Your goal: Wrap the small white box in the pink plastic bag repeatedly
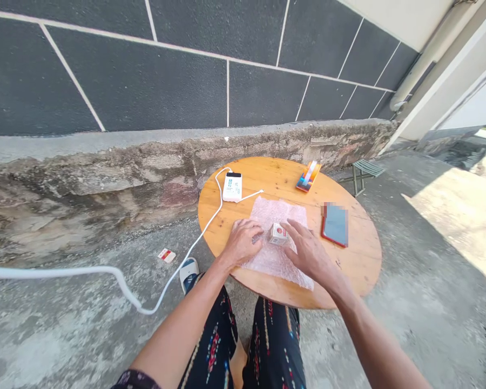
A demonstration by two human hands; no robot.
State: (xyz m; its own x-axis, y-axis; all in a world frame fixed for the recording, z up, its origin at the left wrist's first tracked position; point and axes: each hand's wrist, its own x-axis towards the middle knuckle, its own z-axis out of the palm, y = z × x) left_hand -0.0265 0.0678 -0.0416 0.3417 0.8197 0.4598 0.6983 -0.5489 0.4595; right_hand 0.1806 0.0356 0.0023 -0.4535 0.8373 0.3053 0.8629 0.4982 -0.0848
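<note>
A small white box with red print [278, 234] sits on a sheet of pinkish clear bubble wrap [285, 262], laid out on the round wooden table. To the left of the box, my left hand [243, 241] rests at the wrap's left edge, fingers loosely bent with a gap between them and the thumb. My right hand [308, 251] is on the other side, fingers spread and thumb apart. Its fingertips reach the box's right upper corner; whether they press on it I cannot tell. Neither hand is closed round the box.
Around the wrap on the table [360, 265] are a white power bank [232, 187] with a white cable [204, 229], an orange tape dispenser [308, 176] and a phone [335, 225]. A red-and-white packet [167, 255] lies on the ground. A folding stool [364, 172] stands behind, by the wall.
</note>
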